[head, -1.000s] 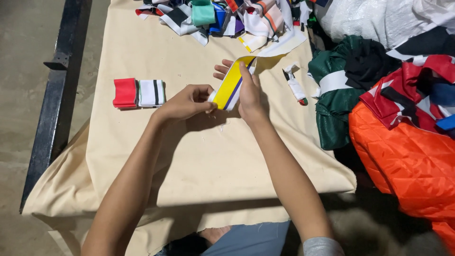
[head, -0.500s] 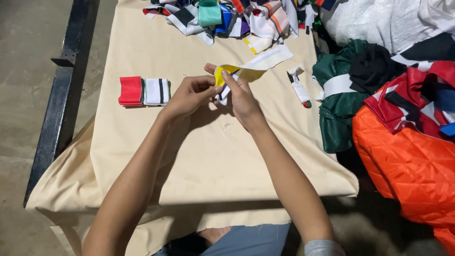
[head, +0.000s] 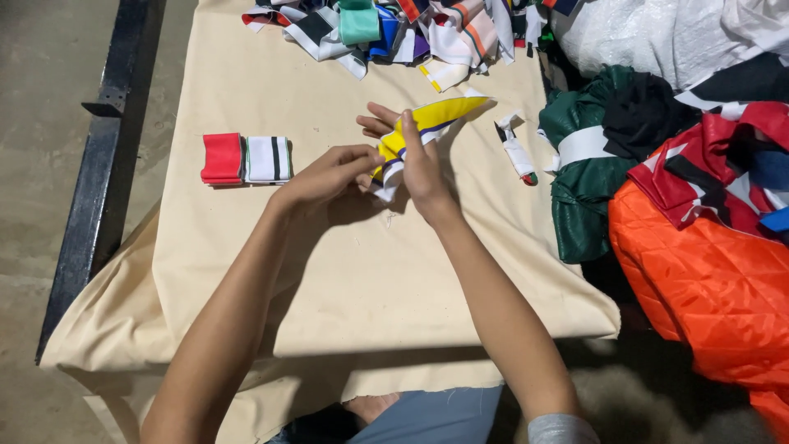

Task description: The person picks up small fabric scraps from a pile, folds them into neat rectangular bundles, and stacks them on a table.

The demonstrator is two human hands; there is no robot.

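Note:
Both my hands hold a yellow, white and purple fabric strip (head: 440,115) above the cream cloth-covered table (head: 345,271). My right hand (head: 415,160) grips its middle, with the yellow end sticking out to the right. My left hand (head: 329,174) pinches the strip's lower white end. To the left lie a folded red strip (head: 222,158) and, touching it, a folded white strip with black stripes (head: 269,159).
A heap of mixed coloured fabric strips (head: 394,25) lies at the table's far edge. A small rolled white strip (head: 516,150) rests right of my hands. Green, red and orange garments (head: 699,222) pile up on the right. A black metal bar (head: 107,148) runs along the left.
The yellow strip has been lifted and gathered between my hands, its free end now pointing right. My hands stayed near the middle of the table.

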